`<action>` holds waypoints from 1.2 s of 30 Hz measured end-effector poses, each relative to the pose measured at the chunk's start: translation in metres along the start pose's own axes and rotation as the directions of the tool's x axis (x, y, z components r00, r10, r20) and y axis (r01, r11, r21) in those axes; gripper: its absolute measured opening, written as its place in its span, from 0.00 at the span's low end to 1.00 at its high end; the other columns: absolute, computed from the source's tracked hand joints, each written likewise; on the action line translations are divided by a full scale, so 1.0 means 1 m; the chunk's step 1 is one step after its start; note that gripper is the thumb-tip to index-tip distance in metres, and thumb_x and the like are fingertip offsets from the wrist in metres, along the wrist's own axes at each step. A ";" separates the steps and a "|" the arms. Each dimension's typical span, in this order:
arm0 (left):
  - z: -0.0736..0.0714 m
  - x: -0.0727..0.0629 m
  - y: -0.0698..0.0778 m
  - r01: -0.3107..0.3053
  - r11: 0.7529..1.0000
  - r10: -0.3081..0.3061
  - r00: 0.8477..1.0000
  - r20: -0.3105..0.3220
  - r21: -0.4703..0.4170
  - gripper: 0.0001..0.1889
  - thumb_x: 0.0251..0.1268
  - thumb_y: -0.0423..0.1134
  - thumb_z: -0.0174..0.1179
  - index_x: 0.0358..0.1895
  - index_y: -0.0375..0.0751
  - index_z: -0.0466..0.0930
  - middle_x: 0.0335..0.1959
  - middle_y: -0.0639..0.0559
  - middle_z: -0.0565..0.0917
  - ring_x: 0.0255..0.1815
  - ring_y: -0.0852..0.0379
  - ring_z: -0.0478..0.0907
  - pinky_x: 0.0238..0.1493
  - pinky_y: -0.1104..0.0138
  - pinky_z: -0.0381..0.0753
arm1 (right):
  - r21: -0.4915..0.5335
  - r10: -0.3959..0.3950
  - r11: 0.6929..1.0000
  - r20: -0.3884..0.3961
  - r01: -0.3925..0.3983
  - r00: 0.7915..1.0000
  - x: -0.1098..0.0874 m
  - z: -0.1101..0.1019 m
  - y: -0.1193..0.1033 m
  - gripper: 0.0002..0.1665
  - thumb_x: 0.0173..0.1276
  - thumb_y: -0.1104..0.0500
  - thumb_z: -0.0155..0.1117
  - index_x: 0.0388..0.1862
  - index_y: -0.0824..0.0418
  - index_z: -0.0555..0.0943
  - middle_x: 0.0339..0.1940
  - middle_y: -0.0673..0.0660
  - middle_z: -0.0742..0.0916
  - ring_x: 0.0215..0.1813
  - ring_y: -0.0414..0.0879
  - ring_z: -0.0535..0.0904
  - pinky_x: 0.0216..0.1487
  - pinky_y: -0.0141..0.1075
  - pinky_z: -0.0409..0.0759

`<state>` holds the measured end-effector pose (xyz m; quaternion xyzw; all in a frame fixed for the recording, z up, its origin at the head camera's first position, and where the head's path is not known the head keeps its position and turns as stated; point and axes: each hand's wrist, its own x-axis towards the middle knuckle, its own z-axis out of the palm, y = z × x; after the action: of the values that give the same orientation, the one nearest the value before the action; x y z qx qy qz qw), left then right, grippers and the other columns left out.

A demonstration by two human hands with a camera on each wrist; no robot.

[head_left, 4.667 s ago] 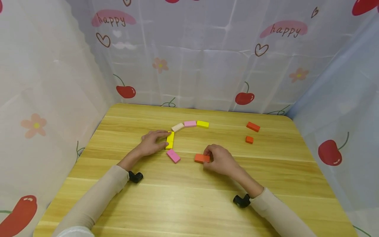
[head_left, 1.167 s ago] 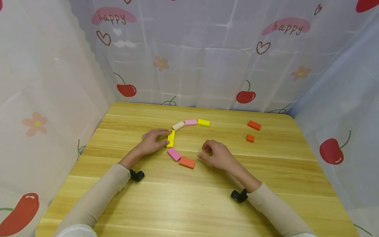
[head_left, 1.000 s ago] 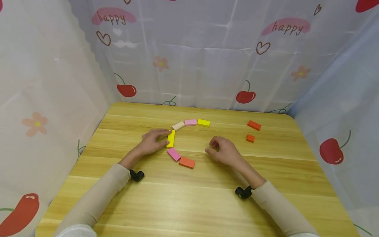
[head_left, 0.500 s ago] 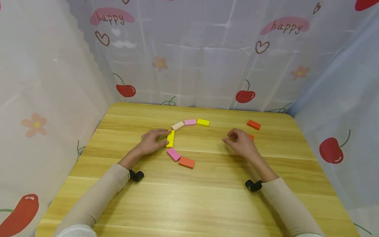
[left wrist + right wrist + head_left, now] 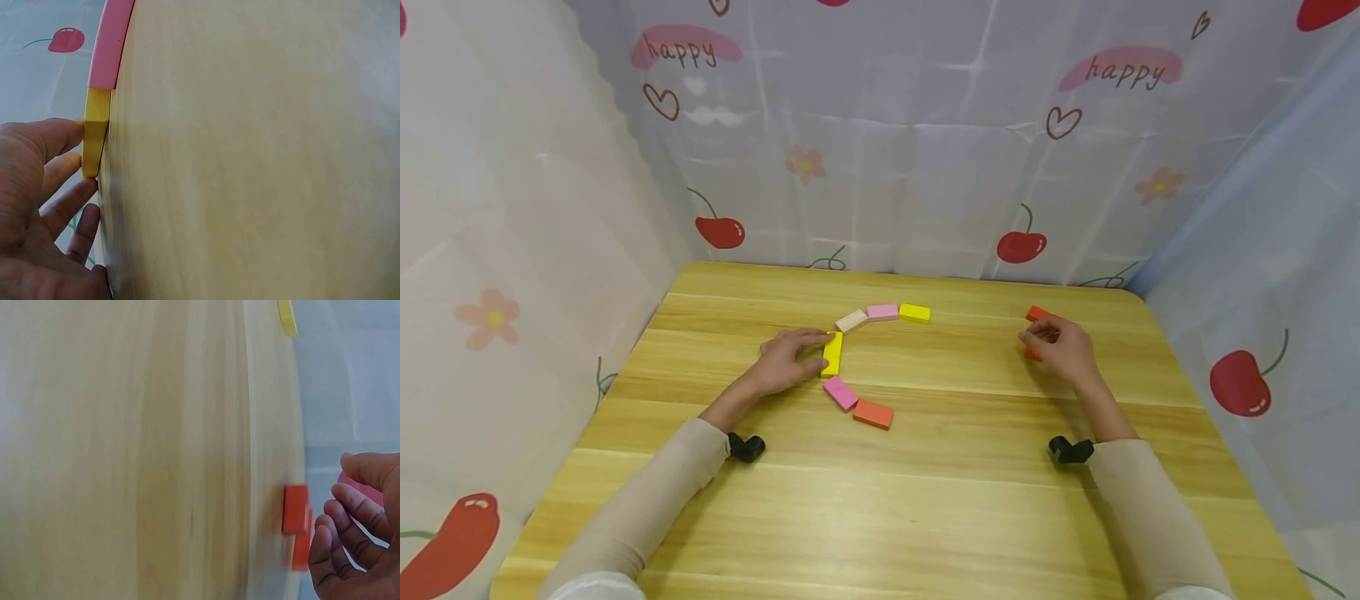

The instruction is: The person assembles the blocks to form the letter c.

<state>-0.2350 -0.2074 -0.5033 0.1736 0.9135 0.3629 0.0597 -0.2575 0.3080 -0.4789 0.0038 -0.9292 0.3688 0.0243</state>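
With thumb and fingertips, my left hand (image 5: 784, 362) holds a yellow wooden block (image 5: 832, 355) lying flat on the table. Below it in the head view, a pink block (image 5: 840, 393) and an orange block (image 5: 873, 414) continue a curved row. Above it the curve runs through a plain wood block (image 5: 852, 321), a light pink block (image 5: 882, 312) and a second yellow block (image 5: 915, 313). My right hand (image 5: 1063, 350) hovers with loosely bent fingers over a short orange block (image 5: 295, 509) and a longer red-orange block (image 5: 302, 544), partly covering both in the head view.
The wooden table (image 5: 880, 508) is enclosed by white printed curtains (image 5: 880, 192) at the back and both sides. A black wrist mount (image 5: 747, 447) sits at the left cuff, and another black mount (image 5: 1070, 450) at the right cuff.
The orange block was set down at the pink block's end and released. My right hand then moved right and away to the two blocks at the far right. The left hand stays in place.
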 end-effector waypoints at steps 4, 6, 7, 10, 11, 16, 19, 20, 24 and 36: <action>0.000 0.000 -0.001 0.006 1.000 -0.006 1.000 0.005 0.001 0.28 0.76 0.49 0.66 0.77 0.54 0.78 0.80 0.45 0.75 0.82 0.33 0.63 0.73 0.33 0.48 | 0.017 0.044 0.999 -0.026 -0.044 0.999 0.001 -0.006 0.010 0.25 0.81 0.44 0.64 0.57 0.64 0.82 0.56 0.65 0.87 0.55 0.58 0.83 0.47 0.32 0.78; 0.000 0.000 -0.001 0.005 1.000 -0.005 1.000 0.005 -0.001 0.28 0.77 0.49 0.66 0.77 0.53 0.78 0.80 0.45 0.75 0.82 0.32 0.63 0.73 0.33 0.48 | 0.028 0.049 0.998 -0.044 -0.048 0.998 0.002 -0.009 0.016 0.25 0.81 0.46 0.64 0.59 0.66 0.81 0.56 0.66 0.85 0.56 0.59 0.82 0.47 0.30 0.76; 0.000 0.000 -0.001 0.003 1.000 -0.003 1.000 0.005 -0.001 0.28 0.77 0.49 0.66 0.77 0.53 0.78 0.80 0.45 0.75 0.82 0.32 0.62 0.73 0.32 0.48 | 0.036 0.049 0.998 -0.050 -0.047 0.998 0.003 -0.010 0.020 0.25 0.81 0.47 0.64 0.60 0.67 0.80 0.57 0.67 0.84 0.56 0.59 0.81 0.48 0.30 0.76; 0.000 -0.001 0.000 0.000 1.000 0.000 1.000 0.006 -0.004 0.28 0.76 0.49 0.66 0.77 0.53 0.78 0.80 0.45 0.75 0.82 0.31 0.62 0.72 0.32 0.48 | 0.045 0.054 0.998 -0.063 -0.051 0.997 0.008 -0.013 0.031 0.28 0.80 0.47 0.65 0.63 0.69 0.78 0.59 0.69 0.81 0.57 0.60 0.80 0.52 0.34 0.76; 0.001 -0.001 0.000 0.000 1.000 0.000 1.000 0.006 -0.004 0.28 0.76 0.49 0.66 0.77 0.52 0.78 0.80 0.45 0.75 0.82 0.31 0.62 0.72 0.32 0.48 | 0.044 0.062 0.997 -0.063 -0.060 0.996 0.009 -0.013 0.034 0.29 0.80 0.48 0.65 0.65 0.70 0.77 0.61 0.70 0.80 0.58 0.61 0.80 0.53 0.36 0.76; 0.001 -0.001 -0.001 0.000 1.000 0.000 1.000 0.011 0.003 0.28 0.76 0.48 0.66 0.77 0.53 0.78 0.81 0.45 0.75 0.82 0.31 0.62 0.72 0.32 0.49 | 0.058 0.096 0.994 -0.036 -0.094 0.995 0.016 -0.018 0.042 0.35 0.79 0.49 0.66 0.74 0.70 0.70 0.72 0.74 0.72 0.64 0.68 0.79 0.60 0.51 0.79; 0.001 -0.001 -0.001 -0.005 1.000 0.005 1.000 0.009 0.010 0.28 0.77 0.48 0.66 0.77 0.53 0.77 0.81 0.45 0.75 0.82 0.31 0.62 0.71 0.32 0.49 | 0.053 0.088 0.995 -0.021 -0.087 0.996 0.020 -0.020 0.044 0.37 0.80 0.51 0.66 0.77 0.69 0.68 0.75 0.74 0.72 0.65 0.69 0.79 0.60 0.50 0.78; 0.001 -0.001 -0.001 -0.006 1.000 0.006 1.000 0.007 0.009 0.28 0.77 0.48 0.65 0.77 0.52 0.77 0.81 0.45 0.75 0.82 0.31 0.62 0.71 0.32 0.49 | 0.049 0.082 0.995 -0.018 -0.081 0.996 0.021 -0.019 0.044 0.37 0.80 0.52 0.66 0.78 0.69 0.68 0.76 0.74 0.72 0.64 0.68 0.79 0.59 0.48 0.78; 0.000 -0.001 -0.001 -0.004 1.000 0.004 1.000 0.000 0.011 0.28 0.77 0.49 0.66 0.77 0.53 0.78 0.81 0.45 0.75 0.83 0.31 0.61 0.72 0.32 0.48 | 0.050 0.087 0.995 -0.005 -0.087 0.996 0.025 -0.017 0.045 0.36 0.81 0.52 0.65 0.79 0.69 0.68 0.76 0.73 0.74 0.60 0.63 0.78 0.52 0.38 0.74; 0.005 -0.001 -0.006 -0.013 1.000 0.014 1.000 -0.014 0.028 0.29 0.76 0.49 0.66 0.77 0.54 0.77 0.81 0.45 0.74 0.82 0.31 0.62 0.69 0.33 0.51 | 0.024 0.156 0.988 -0.055 -0.155 0.986 0.033 -0.012 0.042 0.29 0.81 0.54 0.63 0.75 0.66 0.75 0.75 0.72 0.78 0.66 0.67 0.78 0.57 0.46 0.75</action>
<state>-0.2350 -0.2085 -0.5113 0.1780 0.9176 0.3520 0.0483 -0.2911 0.3467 -0.4973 -0.0790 -0.9219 0.3786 0.0219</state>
